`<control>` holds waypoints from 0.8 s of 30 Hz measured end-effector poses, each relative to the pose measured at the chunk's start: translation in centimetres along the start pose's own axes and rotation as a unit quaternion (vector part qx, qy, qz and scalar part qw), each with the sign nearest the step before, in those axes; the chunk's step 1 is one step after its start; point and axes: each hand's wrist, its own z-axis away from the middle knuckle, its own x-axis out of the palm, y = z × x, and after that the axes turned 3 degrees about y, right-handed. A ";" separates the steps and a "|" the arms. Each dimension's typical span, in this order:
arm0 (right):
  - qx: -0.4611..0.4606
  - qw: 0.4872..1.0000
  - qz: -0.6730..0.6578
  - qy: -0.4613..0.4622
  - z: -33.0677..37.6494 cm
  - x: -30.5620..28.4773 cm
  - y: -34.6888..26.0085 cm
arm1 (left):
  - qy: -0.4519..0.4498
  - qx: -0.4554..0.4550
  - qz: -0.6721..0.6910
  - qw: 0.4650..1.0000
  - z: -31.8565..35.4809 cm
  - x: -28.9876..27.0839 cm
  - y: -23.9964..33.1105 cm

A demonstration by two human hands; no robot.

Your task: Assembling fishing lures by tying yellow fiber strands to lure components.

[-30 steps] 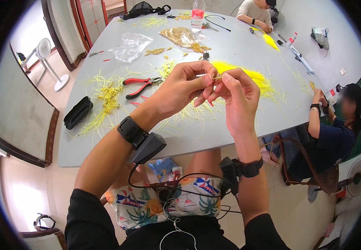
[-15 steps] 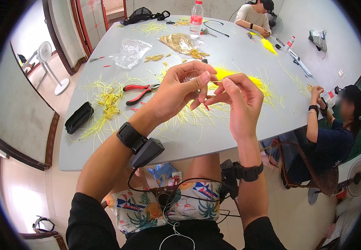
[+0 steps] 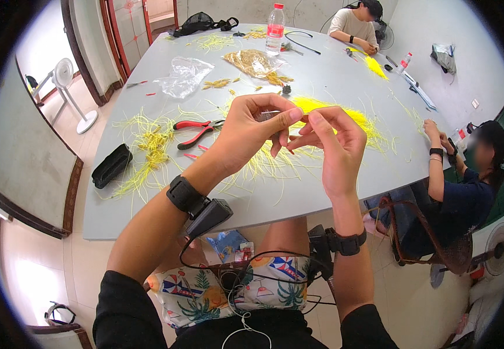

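Grey table (image 3: 333, 192) strewn with yellow strands (image 3: 147, 145) fills the room's middle. Above it, both forearms rise from below, wrists bent inward. The left hand (image 3: 249, 131) pinches a small thin piece (image 3: 275, 114) between thumb and fingers; the right hand (image 3: 330, 142) pinches its other end, fingertips meeting. Red pliers (image 3: 196, 131) lie just left.

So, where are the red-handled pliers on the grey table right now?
In the head view the red-handled pliers lie on the grey table, left of the left hand and right of a scattered pile of thin yellow strands.
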 end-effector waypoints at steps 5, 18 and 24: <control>-0.005 1.000 0.021 -0.002 -0.2 -0.2 0.1 | -0.005 -0.004 -0.004 1.000 -0.1 -0.2 0.0; -0.010 0.999 -0.011 0.044 0.0 0.2 0.2 | -0.008 -0.012 0.014 1.000 0.2 0.2 0.2; -0.014 0.999 -0.011 0.040 0.0 0.3 0.2 | -0.005 -0.016 0.037 0.999 0.1 0.2 0.2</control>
